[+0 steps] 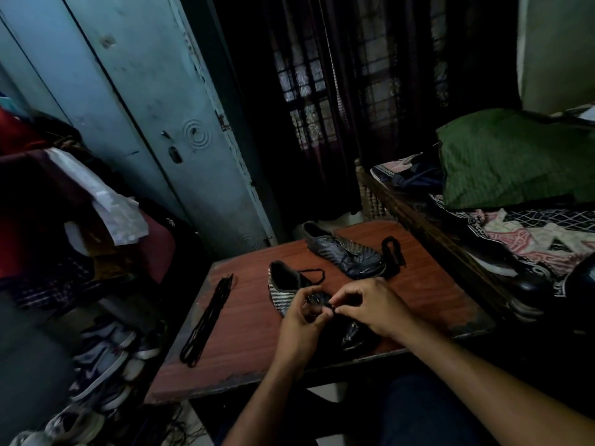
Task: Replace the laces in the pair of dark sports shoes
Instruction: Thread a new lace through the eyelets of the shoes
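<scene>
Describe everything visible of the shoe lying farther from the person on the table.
The far shoe is dark and glossy with a ridged upper, lying alone on the reddish-brown table, heel opening toward the door, toe toward the bed. Its eyelet area looks unlaced, though that is hard to tell. A loose black lace lies bunched by its toe. Neither hand touches it.

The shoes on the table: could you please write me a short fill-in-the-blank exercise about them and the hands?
1. Both hands, left and right, work on the ____ shoe.
2. The far shoe lies on the ____, untouched.
3. A bundle of straight laces lies to the ____ of the near shoe.
4. A loose lace lies beside the ____ shoe.

Missing words: near; table; left; far
</scene>
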`<state>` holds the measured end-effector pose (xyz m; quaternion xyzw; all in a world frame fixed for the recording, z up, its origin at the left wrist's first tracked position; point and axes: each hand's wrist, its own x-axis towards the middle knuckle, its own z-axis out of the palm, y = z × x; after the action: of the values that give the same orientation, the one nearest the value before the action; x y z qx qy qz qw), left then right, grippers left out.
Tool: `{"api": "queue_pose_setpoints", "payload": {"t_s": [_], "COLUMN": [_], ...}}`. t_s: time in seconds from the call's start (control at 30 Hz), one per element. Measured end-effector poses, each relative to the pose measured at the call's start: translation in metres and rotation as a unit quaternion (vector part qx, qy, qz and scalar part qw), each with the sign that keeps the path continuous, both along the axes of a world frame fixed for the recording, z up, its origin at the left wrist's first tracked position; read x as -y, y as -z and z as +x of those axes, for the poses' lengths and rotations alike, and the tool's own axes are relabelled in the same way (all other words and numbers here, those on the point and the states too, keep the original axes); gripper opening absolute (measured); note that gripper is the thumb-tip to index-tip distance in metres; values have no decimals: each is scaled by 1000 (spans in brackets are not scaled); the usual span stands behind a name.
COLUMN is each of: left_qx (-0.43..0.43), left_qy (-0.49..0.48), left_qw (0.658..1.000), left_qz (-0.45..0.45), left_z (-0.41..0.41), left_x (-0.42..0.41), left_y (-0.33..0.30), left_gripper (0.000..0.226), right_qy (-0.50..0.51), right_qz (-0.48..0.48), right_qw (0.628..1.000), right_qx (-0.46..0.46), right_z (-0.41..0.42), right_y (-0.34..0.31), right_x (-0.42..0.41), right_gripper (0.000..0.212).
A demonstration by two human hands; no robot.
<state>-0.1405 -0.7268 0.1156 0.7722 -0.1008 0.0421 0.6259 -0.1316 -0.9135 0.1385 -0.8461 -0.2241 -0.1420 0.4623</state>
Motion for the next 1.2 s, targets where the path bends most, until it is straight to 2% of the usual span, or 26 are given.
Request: {"api": "queue_pose_setpoints", "payload": {"t_s": [0.3,0.57,0.63,0.73,0.83,0.9,0.97,1.03,1.07,1.13,1.2], "left_qx": [-23,22,58,119,107,93,83,96,111,157,180], "left_qy": [3,-25,-38,-59,-52,-26,-7,-29,-56,-107,-122], "left_qw": [1000,999,995,974,956,948,922,888,888,914,923], "left_qz": [-17,27,70,182,267,304,378,450,442,360,318], "left_z": [4,3,4,6,12,14,16,19,20,20,22], "left_x": [-1,2,-4,-23,-40,-50,-54,-53,-49,-35,-18], "left_y": [-3,-1,-1,-1,-1,-2,-3,-8,-14,-29,-39], "left_gripper": [39,33,31,36,52,55,58,62,65,73,78], "right_qy": [-11,-18,-8,-17,-21,-16,-23,-38,-42,-52,-64], "right_qz": [-61,-116,-142,-215,-275,-292,-289,-275,-268,-252,-245], "right_qw": [998,991,987,972,952,945,946,951,953,957,958], "right_qx": [34,61,76,91,131,148,141,134,135,131,131], "right_z": [4,10,10,15,30,37,40,40,39,38,37], "right_y": [4,10,7,-25,-73,-99,-114,-117,-116,-111,-107], "right_x": [0,2,2,3,4,0,-4,-8,-11,-17,-22], "right_gripper": [16,8,6,9,9,10,9,8,8,7,5]}}
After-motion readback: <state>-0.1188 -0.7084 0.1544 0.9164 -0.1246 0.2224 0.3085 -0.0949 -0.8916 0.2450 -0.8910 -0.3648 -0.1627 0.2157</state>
